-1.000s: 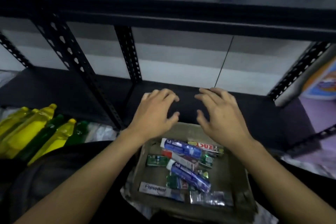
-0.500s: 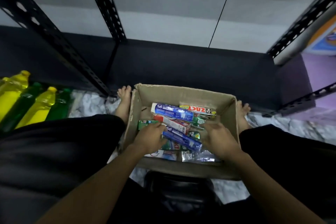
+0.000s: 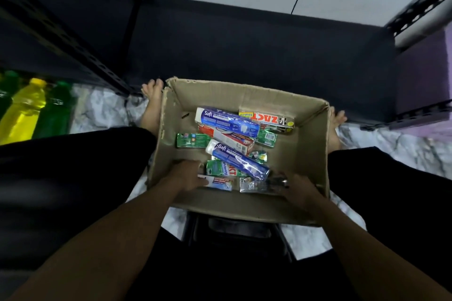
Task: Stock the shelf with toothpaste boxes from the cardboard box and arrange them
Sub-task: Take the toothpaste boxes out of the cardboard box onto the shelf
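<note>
An open cardboard box (image 3: 315,154) stands on the floor between my feet, with several toothpaste boxes lying loose in it. Two blue Safi boxes (image 3: 227,122) lie on top of the pile; a red and yellow ZACT box (image 3: 266,118) and a green box (image 3: 193,140) lie around them. My left hand (image 3: 186,176) is inside at the near left and grips the end of a white toothpaste box (image 3: 220,182). At the near right, my right hand (image 3: 298,188) holds the end of a silver toothpaste box (image 3: 256,184). The dark bottom shelf (image 3: 244,44) lies just beyond the box.
Black perforated shelf posts (image 3: 61,32) rise at the left, and another stands at the far right. Yellow and green bottles (image 3: 24,110) lie on the floor to the left. My bare feet (image 3: 152,105) flank the box on a marble-patterned floor. A purple surface shows at the right edge.
My view has dropped from the shelf to the box. Both hands came down from above the box and now sit on the nearest boxes, white and silver.
</note>
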`<state>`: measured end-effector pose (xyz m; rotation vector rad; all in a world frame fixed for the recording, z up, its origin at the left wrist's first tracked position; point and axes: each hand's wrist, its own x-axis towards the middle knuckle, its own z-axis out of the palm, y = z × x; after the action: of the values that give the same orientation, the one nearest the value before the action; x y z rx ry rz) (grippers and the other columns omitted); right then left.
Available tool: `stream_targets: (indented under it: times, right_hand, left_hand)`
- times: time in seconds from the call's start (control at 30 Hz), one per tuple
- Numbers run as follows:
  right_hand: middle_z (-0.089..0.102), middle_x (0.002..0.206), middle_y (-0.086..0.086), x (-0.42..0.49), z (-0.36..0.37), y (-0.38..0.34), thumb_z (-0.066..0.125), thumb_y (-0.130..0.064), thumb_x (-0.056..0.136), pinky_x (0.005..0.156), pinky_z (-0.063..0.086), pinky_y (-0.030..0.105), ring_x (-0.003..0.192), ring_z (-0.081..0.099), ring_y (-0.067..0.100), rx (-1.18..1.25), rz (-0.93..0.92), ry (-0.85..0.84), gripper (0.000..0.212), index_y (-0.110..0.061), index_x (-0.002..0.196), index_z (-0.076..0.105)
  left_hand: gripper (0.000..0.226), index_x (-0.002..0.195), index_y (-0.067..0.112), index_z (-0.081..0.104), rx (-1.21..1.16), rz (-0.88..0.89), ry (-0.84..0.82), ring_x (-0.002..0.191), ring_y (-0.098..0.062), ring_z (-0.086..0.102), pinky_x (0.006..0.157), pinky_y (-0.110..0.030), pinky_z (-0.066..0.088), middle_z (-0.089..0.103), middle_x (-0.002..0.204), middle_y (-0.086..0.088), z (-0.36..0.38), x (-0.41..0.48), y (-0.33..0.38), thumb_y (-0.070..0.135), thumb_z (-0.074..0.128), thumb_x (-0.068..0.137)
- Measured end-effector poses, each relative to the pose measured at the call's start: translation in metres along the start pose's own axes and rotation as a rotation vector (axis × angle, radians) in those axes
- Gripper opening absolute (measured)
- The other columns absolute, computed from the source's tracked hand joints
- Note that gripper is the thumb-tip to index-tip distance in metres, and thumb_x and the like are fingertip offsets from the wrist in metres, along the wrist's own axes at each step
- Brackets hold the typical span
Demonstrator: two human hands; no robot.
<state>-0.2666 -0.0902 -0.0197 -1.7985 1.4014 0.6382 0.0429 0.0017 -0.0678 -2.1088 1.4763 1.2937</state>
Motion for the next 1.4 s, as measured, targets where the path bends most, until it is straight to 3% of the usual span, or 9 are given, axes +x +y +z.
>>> stream_targets:
  times: [0.13,0.4,0.53,0.73,0.93,1.07,1.2,1.3,1.4]
  right_hand:
    - [0.054,0.14,0.018,0.015,-0.004,0.003,0.058,-0.014,0.094,0.102,0.038,0.032,0.127,0.052,0.033,0.026,-0.004,0.003,0.053,-0.01,0.144,0.044]
    - [0.057,0.138,0.014,0.033,0.0,0.002,0.062,-0.019,0.094,0.097,0.041,0.029,0.123,0.055,0.031,0.126,-0.028,-0.073,0.054,-0.013,0.145,0.044]
    - [0.059,0.135,0.01,0.038,0.006,-0.002,0.067,-0.016,0.09,0.092,0.041,0.022,0.12,0.058,0.025,0.184,-0.038,-0.119,0.06,-0.015,0.145,0.043]
    - [0.059,0.135,0.012,0.048,0.016,0.001,0.069,-0.015,0.089,0.098,0.044,0.03,0.121,0.057,0.029,0.173,0.006,-0.092,0.061,-0.013,0.144,0.044]
    - [0.044,0.147,0.016,0.052,0.028,0.019,0.052,-0.023,0.096,0.105,0.039,0.035,0.128,0.047,0.034,-0.186,0.029,-0.197,0.062,-0.014,0.152,0.028]
    - [0.033,0.154,0.013,0.048,0.033,0.019,0.048,-0.027,0.096,0.115,0.023,0.037,0.14,0.031,0.035,-0.378,0.002,-0.217,0.065,-0.008,0.152,0.021]
    - [0.047,0.146,0.013,0.06,0.027,0.022,0.049,-0.043,0.089,0.107,0.034,0.031,0.13,0.046,0.03,-0.261,-0.063,-0.167,0.064,-0.012,0.145,0.041]
    - [0.057,0.135,0.015,0.064,0.023,0.022,0.055,-0.024,0.094,0.099,0.038,0.028,0.122,0.054,0.03,-0.264,-0.082,-0.18,0.038,-0.008,0.128,0.059]
    - [0.054,0.135,0.016,0.062,0.03,0.021,0.055,-0.024,0.093,0.1,0.041,0.032,0.121,0.053,0.031,-0.316,-0.046,-0.201,0.039,-0.006,0.128,0.052]
  left_hand:
    - [0.077,0.143,0.018,0.044,0.199,-0.071,-0.114,0.132,-0.029,0.045,0.107,-0.036,0.037,0.045,0.148,-0.009,0.005,0.011,-0.007,0.067,0.055,0.084]
    - [0.066,0.139,0.013,0.042,0.2,-0.138,-0.147,0.126,-0.031,0.051,0.101,-0.036,0.043,0.049,0.142,-0.014,0.002,0.016,-0.006,0.051,0.06,0.089]
    - [0.063,0.14,0.019,0.041,0.303,-0.083,-0.146,0.136,-0.034,0.033,0.109,-0.045,0.028,0.039,0.149,-0.008,-0.002,0.012,-0.005,0.055,0.054,0.09]
    - [0.052,0.141,0.034,0.048,0.377,-0.047,-0.218,0.138,-0.039,0.02,0.113,-0.052,0.019,0.03,0.152,-0.01,-0.003,0.008,0.002,0.057,0.045,0.095]
    - [0.05,0.141,0.032,0.052,0.105,-0.049,-0.27,0.13,-0.027,0.047,0.106,-0.029,0.038,0.049,0.147,-0.005,-0.015,-0.003,-0.005,0.048,0.056,0.094]
    - [0.048,0.132,0.022,0.062,-0.079,-0.052,-0.306,0.121,-0.021,0.057,0.1,-0.03,0.045,0.06,0.137,-0.003,-0.027,-0.008,-0.008,0.04,0.069,0.088]
    - [0.049,0.118,0.012,0.072,-0.353,-0.143,-0.26,0.102,-0.015,0.067,0.094,-0.029,0.051,0.072,0.116,-0.002,-0.029,-0.011,-0.001,0.032,0.084,0.075]
    - [0.05,0.121,0.011,0.069,-0.403,-0.146,-0.262,0.099,-0.014,0.066,0.091,-0.025,0.05,0.071,0.114,-0.004,-0.039,-0.015,0.008,0.027,0.084,0.076]
    - [0.055,0.126,0.011,0.066,-0.384,-0.131,-0.262,0.101,-0.016,0.065,0.075,-0.019,0.049,0.069,0.119,-0.005,-0.053,-0.021,0.013,0.027,0.083,0.077]
